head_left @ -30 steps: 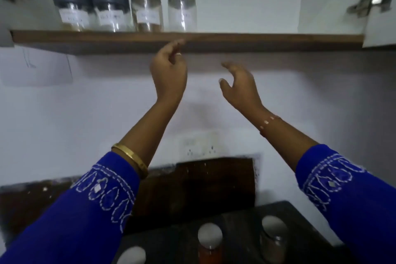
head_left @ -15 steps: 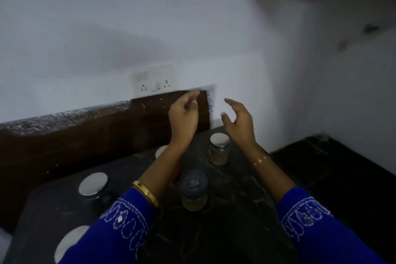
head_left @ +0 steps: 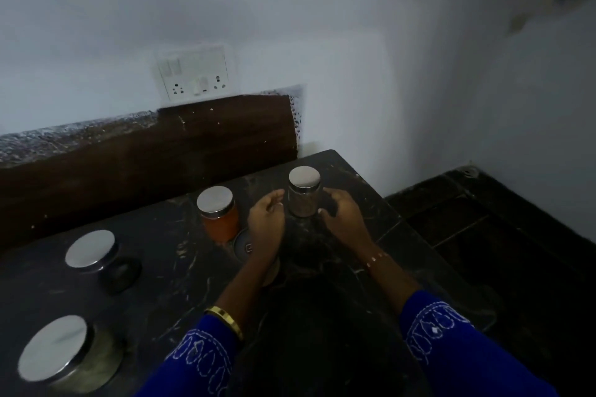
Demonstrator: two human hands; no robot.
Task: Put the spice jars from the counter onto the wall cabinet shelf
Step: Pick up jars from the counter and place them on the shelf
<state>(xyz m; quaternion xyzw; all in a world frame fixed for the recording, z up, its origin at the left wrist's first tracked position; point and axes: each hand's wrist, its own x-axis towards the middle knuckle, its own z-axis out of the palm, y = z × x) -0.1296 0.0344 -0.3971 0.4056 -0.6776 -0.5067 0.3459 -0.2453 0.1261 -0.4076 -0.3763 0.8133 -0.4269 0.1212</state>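
Spice jar (head_left: 303, 195) with brown powder stands near the table's (head_left: 154, 271) back edge. Left hand (head_left: 266, 219) and right hand (head_left: 342, 211) cup its sides with loose, unclenched grips. An orange jar (head_left: 218, 214) stands beside it.

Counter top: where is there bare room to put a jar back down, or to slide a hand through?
Bare black stone counter lies between the orange-filled steel-lidded jar and the dark steel-lidded jar. Another bare strip runs right of the right hand to the counter's edge. It is crowded around the brown-filled jar: both hands flank it, and a dark-lidded jar sits under the left hand.
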